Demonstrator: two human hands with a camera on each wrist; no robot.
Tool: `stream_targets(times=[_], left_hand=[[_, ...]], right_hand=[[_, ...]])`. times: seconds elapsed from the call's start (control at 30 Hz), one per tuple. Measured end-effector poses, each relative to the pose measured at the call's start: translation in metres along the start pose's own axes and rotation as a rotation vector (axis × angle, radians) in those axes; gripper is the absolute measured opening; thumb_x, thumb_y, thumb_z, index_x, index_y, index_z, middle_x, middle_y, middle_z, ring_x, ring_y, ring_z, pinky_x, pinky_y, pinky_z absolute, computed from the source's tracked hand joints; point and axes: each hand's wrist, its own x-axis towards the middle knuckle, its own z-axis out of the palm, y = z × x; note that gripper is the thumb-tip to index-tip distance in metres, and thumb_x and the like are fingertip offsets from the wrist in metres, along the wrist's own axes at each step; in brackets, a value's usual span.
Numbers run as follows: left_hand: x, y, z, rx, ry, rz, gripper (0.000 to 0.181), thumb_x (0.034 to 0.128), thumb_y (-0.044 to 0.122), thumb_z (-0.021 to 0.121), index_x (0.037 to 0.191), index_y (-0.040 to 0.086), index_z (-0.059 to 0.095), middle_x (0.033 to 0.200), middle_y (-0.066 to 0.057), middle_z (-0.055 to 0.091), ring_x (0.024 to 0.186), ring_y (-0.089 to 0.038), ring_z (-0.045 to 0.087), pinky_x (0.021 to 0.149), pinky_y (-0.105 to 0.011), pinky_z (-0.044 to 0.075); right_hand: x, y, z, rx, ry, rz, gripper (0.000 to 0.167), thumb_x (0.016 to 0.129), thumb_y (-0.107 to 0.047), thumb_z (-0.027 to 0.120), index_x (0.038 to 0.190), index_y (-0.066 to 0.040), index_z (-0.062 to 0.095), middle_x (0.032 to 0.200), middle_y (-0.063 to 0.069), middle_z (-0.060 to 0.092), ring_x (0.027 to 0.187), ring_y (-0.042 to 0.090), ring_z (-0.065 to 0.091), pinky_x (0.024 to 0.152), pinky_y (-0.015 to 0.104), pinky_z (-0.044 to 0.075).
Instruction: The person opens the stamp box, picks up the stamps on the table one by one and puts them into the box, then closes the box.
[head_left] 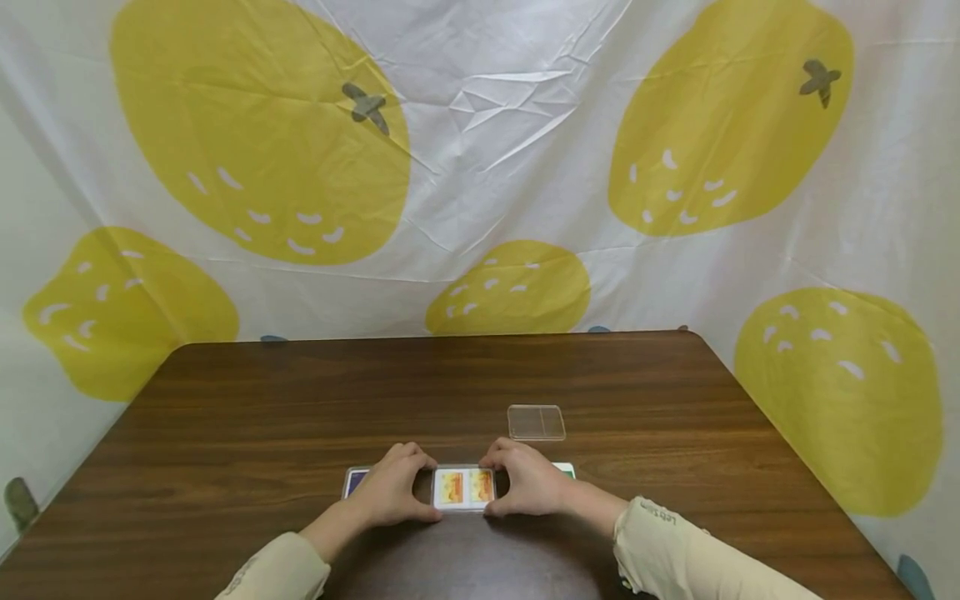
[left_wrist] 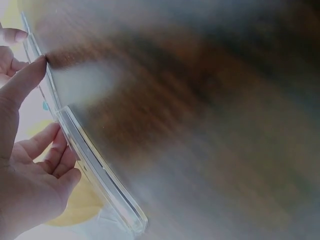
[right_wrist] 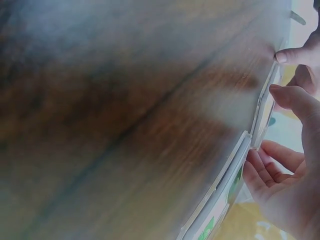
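A flat clear plastic case (head_left: 464,505) lies on the table in the middle of the head view, holding white cards with two orange and yellow pictures. My left hand (head_left: 388,490) grips its left end, thumb at the near edge and fingers at the far edge. From the other side my right hand (head_left: 528,482) holds the right end the same way. Beside the left hand sits a second case (left_wrist: 102,170) with a dark purple content, partly covered by that hand. A third case (right_wrist: 215,197), with green showing, lies partly hidden behind the right hand.
A thin clear plastic lid (head_left: 536,422) lies flat beyond the right hand. The brown wooden table (head_left: 337,383) reaches back to a white cloth (head_left: 510,167) printed with yellow fruit, which hangs behind and at both sides.
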Motion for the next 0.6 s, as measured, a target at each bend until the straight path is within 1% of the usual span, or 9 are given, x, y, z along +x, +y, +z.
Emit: stream_targets(times=[0.23,0.6], left_hand=[[-0.0003,0.0008,-0.0014,-0.002,-0.002,0.000,0.055,0.0584,0.033,0.082,0.099,0.001,0.063,0.091,-0.002,0.054,0.091,-0.019,0.048,0.079,-0.038,0.043],[0.0005,-0.0011,0.0004,0.004,-0.004,0.002,0.056,0.0573,0.036,0.082,0.098,0.003,0.063,0.092,0.000,0.055,0.091,-0.018,0.048,0.079,-0.037,0.043]], right_hand=[[0.0003,-0.0012,-0.0003,-0.001,-0.006,-0.007,0.046,0.061,-0.025,0.078,0.101,-0.005,0.065,0.092,0.000,0.056,0.082,0.012,0.053,0.074,0.023,0.044],[0.0000,-0.0024,-0.0014,-0.017,-0.012,-0.010,0.046,0.062,-0.025,0.078,0.101,-0.004,0.065,0.093,0.000,0.056,0.083,0.011,0.052,0.075,0.023,0.044]])
